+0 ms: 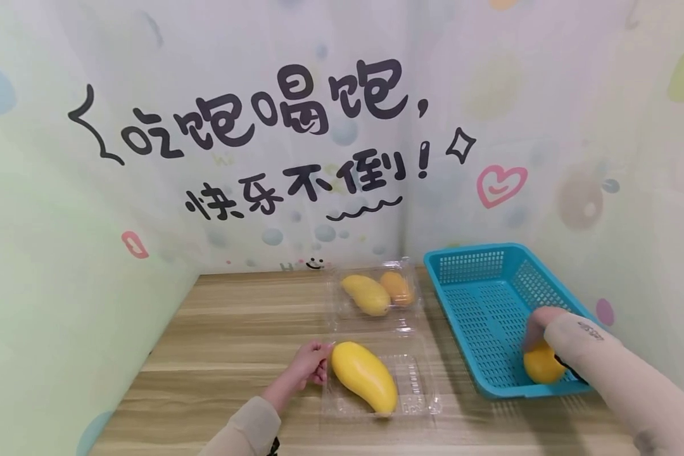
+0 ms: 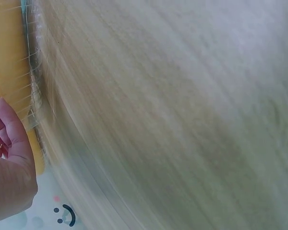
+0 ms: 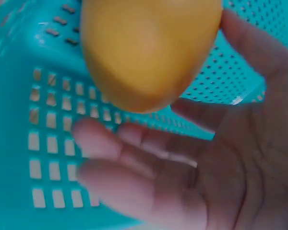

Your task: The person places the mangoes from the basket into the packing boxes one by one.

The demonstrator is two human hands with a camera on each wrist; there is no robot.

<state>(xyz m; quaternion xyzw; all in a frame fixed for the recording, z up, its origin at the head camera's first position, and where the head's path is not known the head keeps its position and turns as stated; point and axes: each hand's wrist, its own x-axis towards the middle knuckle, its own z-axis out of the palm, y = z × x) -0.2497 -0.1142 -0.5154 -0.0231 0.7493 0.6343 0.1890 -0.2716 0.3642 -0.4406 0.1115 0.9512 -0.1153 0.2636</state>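
My left hand (image 1: 309,364) grips the left edge of a clear plastic container (image 1: 416,405) with its fingertips; other fingers are curled. A large yellow mango (image 1: 365,377) lies in the container's near part. The far part holds a second yellow mango (image 1: 367,295) beside a rounder orange fruit (image 1: 398,289). Inside the blue basket (image 1: 479,310), my right hand (image 1: 538,323) holds a rounded orange-yellow fruit (image 3: 149,52) by the near end. In the right wrist view, thumb and index finger meet its side; the other fingers, blurred, spread below it.
The basket stands on the wood-grain table (image 1: 234,316), right of the container. Behind rises a pale wall sheet (image 1: 296,38) with black lettering, close to the table's back edge. Another pale sheet borders the left side.
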